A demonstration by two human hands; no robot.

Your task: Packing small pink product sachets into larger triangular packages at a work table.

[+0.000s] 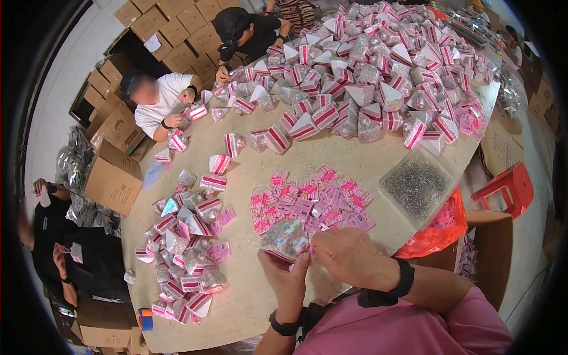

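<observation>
My left hand (pixel 285 277) is wrapped around a small clear pouch (pixel 285 236) filled with tiny multicoloured pieces. My right hand (pixel 354 258) is closed in a pinch at the pouch's right edge, and whatever lies between those fingers is hidden. Just beyond both hands, a loose spread of pink printed cards (pixel 307 200) covers part of the table (pixel 260 319). To their right sits a clear, square shallow tray (pixel 387 184) holding many small metal pieces.
A large heap of similar pouches (pixel 355 83) fills the far side; a smaller pile (pixel 189 254) lies left. An orange-red plastic bag (pixel 429 239), cardboard box (pixel 494 254) and red stool (pixel 509 188) stand right. Several co-workers, including one in white (pixel 165 100), work around the table.
</observation>
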